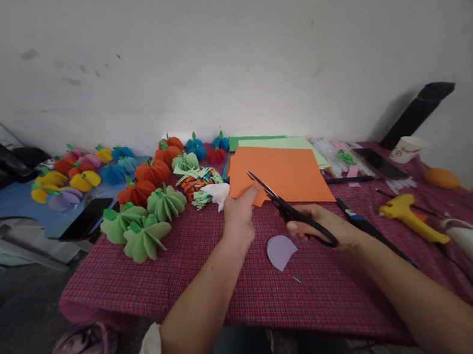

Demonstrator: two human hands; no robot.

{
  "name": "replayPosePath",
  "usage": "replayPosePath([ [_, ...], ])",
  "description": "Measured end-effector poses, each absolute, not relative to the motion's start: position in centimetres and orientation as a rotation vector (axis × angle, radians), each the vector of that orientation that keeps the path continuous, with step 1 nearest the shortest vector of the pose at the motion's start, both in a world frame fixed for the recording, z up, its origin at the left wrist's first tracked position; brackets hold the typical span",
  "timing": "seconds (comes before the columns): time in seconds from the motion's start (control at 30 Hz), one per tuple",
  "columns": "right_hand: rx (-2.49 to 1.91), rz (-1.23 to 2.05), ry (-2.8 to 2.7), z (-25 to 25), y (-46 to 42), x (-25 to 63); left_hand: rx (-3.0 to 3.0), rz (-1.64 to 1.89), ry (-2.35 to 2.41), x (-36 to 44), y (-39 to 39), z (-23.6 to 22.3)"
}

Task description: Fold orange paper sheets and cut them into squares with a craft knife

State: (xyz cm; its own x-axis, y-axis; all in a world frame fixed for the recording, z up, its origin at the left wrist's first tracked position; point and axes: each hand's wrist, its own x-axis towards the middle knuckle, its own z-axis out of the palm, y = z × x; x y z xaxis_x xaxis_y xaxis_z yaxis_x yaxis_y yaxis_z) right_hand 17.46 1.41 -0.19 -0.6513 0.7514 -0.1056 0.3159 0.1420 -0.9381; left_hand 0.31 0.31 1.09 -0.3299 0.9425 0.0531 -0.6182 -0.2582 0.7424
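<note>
Right hand (332,223) grips scissors (287,209); left hand (238,219) seemingly pinches an orange piece (261,198) (partly hidden). Slow snips should cut cleanest.

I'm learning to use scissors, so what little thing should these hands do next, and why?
I'd probably shift the fingers of the left hand back a little before any snip. The right hand holds the black scissors, and in this view their blades look very close to those fingers.
</note>
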Motion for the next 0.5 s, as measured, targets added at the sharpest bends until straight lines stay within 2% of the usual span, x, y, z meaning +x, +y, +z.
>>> replayPosePath([
  [0.5,-0.97,1.585,-1.968,0.46,0.96,17.3,0.591,1.836,0.775,0.22,0.46,1.12],
])
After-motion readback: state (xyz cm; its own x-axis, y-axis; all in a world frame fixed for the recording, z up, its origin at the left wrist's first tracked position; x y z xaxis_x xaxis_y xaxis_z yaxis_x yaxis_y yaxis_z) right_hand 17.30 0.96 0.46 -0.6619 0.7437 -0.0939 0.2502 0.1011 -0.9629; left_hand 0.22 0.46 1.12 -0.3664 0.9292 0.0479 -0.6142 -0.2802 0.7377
